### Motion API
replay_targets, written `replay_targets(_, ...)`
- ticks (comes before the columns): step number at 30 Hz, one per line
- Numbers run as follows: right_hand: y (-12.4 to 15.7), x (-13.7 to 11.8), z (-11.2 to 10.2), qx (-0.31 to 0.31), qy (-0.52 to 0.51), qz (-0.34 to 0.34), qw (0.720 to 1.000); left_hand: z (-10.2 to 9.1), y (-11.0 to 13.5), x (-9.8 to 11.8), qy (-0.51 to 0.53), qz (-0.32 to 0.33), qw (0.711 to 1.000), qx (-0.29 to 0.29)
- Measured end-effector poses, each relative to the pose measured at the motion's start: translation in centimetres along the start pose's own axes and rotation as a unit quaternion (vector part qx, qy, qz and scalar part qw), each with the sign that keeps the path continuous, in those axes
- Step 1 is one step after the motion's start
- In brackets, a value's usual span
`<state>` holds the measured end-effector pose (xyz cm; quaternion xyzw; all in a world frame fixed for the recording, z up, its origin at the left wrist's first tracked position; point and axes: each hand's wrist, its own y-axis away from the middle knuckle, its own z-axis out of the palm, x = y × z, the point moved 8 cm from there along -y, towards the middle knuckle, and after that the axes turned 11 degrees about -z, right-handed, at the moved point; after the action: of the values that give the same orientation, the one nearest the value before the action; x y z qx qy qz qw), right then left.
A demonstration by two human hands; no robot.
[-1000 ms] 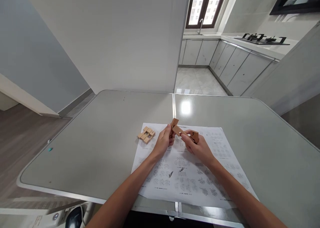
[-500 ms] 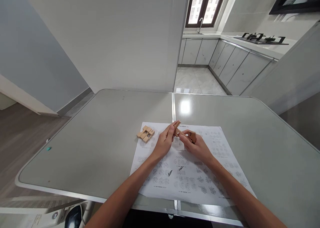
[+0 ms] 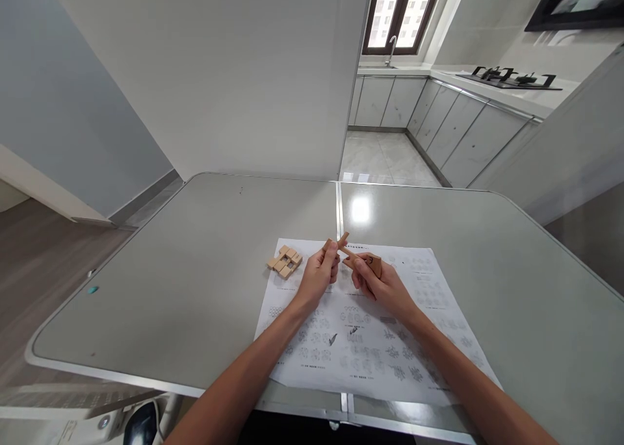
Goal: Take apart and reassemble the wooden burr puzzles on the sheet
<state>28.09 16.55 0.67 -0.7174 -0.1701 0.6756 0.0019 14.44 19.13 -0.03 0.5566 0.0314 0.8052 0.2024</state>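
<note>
Both of my hands meet over a printed sheet of diagrams [image 3: 370, 341] on a grey table [image 3: 195, 289]. My left hand [image 3: 319, 277] pinches a small wooden puzzle piece [image 3: 342, 240] between its fingertips. My right hand [image 3: 377, 282] is closed round another wooden piece [image 3: 373, 262] and touches the first one. The two pieces meet just above the paper. A group of pale wooden blocks [image 3: 285, 262] lies on the table left of my left hand, at the sheet's corner.
The table has a metal seam [image 3: 337, 211] down its middle and rounded edges. A white partition wall [image 3: 219, 75] stands behind it. A kitchen with cabinets and a hob [image 3: 511, 78] opens at the back right. A small teal spot [image 3: 92, 290] sits near the left edge.
My hands have shifted slightly left and closer together. The piece in my left hand has turned, and less of the piece in my right hand shows.
</note>
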Motion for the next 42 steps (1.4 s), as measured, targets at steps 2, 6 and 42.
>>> replay_targets(2, 0.0, -0.1, 0.0, 0.002, 0.008, 0.003, 1.000, -0.1, 0.0, 0.0, -0.002, 0.009, 1.000, 0.016)
replay_targets(6, 0.1, 0.1, -0.1, 0.011, 0.007, 0.021, 1.000, -1.3, -0.1, 0.3, -0.001, 0.032, 0.997, 0.073)
replay_targets(42, 0.3, -0.5, 0.6, -0.068, -0.135, 0.106, 0.983, 0.4, 1.4, 1.3, -0.123, 0.080, 0.987, 0.059)
